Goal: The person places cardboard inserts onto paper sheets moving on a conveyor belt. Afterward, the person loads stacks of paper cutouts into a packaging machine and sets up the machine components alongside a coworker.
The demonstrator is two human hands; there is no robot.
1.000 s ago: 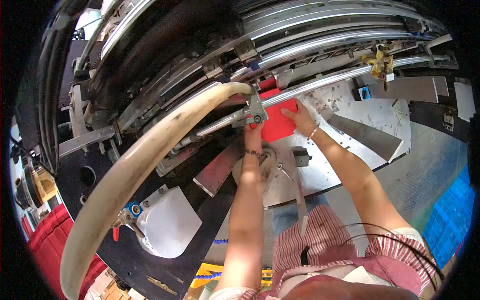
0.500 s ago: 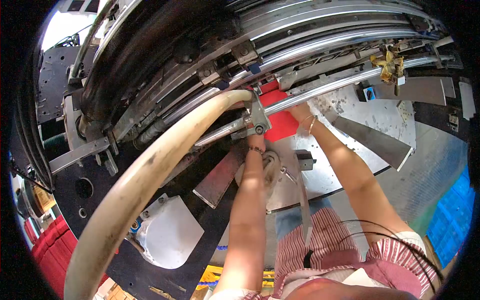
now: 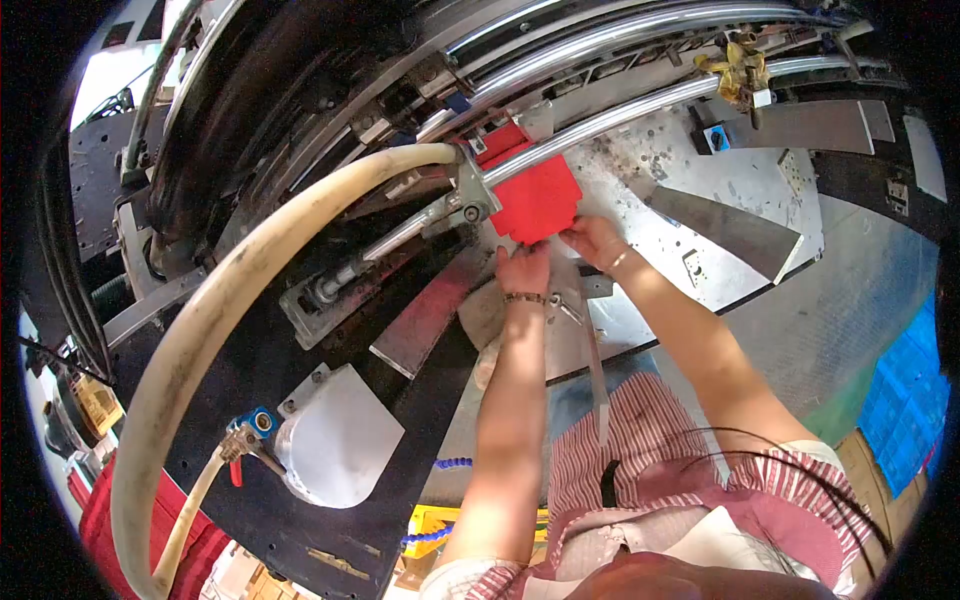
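A flat red sheet (image 3: pixel 537 203) with notched edges lies under the polished rail, on the metal plate. My left hand (image 3: pixel 523 268), with a dark bracelet at the wrist, has its fingers curled at the sheet's near edge; the fingertips are partly hidden. At the near right corner my right hand (image 3: pixel 597 242) pinches the sheet's edge between thumb and fingers. The silver rail (image 3: pixel 610 118) crosses above the sheet, and its clamp bracket (image 3: pixel 474 195) sits just left of it.
A thick cream hose (image 3: pixel 215 280) arches across the left side. Angled metal blades (image 3: pixel 425 315) flank the work area. A wrench (image 3: pixel 566 308) lies near my left wrist. A blue-handled valve (image 3: pixel 262 422) and a white guard (image 3: pixel 340 437) stand at lower left.
My view has shifted. My left hand has come out from behind the bracket, and my right hand has drawn toward me from beside the rail to the sheet's near corner.
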